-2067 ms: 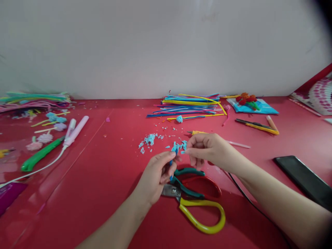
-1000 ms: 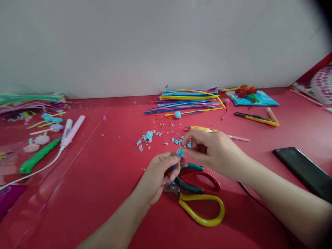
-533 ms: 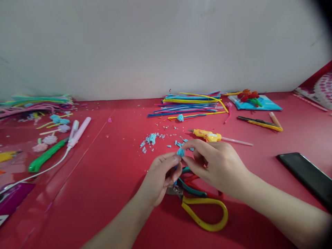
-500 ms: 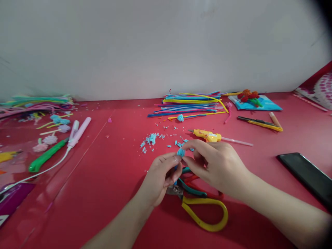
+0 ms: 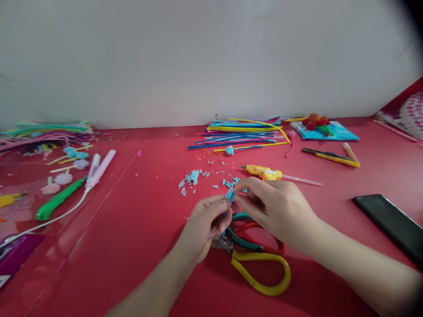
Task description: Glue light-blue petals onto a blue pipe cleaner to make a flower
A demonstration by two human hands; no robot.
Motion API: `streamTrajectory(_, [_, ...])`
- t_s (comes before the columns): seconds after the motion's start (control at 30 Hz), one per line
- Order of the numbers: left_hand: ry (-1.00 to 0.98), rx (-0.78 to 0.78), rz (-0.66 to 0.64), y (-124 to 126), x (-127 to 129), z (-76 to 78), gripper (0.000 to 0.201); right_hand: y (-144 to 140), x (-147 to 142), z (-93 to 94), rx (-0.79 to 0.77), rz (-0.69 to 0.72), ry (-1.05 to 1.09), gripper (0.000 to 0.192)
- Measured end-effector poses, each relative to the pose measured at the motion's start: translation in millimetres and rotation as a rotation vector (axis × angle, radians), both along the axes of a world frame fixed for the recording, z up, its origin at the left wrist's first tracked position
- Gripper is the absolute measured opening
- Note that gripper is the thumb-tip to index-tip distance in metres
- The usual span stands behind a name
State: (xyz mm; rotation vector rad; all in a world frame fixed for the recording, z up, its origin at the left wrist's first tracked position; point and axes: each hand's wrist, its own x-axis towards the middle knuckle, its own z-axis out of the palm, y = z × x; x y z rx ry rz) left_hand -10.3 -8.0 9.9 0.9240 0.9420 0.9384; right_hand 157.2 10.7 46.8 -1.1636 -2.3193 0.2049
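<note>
My left hand (image 5: 206, 222) is closed round a small light-blue pipe-cleaner flower (image 5: 230, 194) with a darker blue stem, its head showing above the thumb. At the flower's right side, my right hand (image 5: 276, 204) pinches with thumb and index fingertips; the exact contact is partly hidden. Below the hands lie scissors with yellow handles (image 5: 264, 288) and pliers with red and teal handles (image 5: 254, 242). Light-blue clippings (image 5: 192, 177) are heaped just beyond my left hand, and cut bits (image 5: 228, 183) lie behind the flower.
Behind is a bundle of coloured pipe cleaners (image 5: 244, 130), with a light-blue pompom (image 5: 229, 150) in front. A yellow glue gun (image 5: 264, 171) and black phone (image 5: 390, 224) lie to the right. Leftward are a pink hair iron (image 5: 102, 168) and a green cutter (image 5: 61, 200).
The flower head has turned slightly and looks more pointed. My right fingertips have shifted a little at its side; my left hand stays almost still.
</note>
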Motion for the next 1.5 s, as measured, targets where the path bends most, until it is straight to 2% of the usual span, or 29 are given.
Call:
streamTrajectory(0.2, [0.032,0.007,-0.026,-0.3,1.4,2.1,0.025,1.5,0.8,6.8,-0.128,0.002,0.054,0.005])
streamTrajectory(0.4, [0.037,0.013,-0.052,-0.3,0.6,2.7,0.024,2.9,2.6,12.4,-0.232,0.020,0.090,0.007])
streamTrajectory(0.87, [-0.024,-0.031,-0.090,-1.0,-2.8,-1.3,0.026,4.7,4.1,12.0,-0.194,0.072,0.068,0.007])
streamTrajectory(1.1, [-0.073,-0.037,-0.100,-0.4,-1.7,-1.7,0.025,5.5,3.7,13.0,-0.128,0.074,0.047,0.009])
streamTrajectory(1.5, [-0.056,-0.048,-0.102,0.6,-2.8,-3.9,0.025,7.1,2.8,11.7,-0.080,0.080,0.008,0.013])
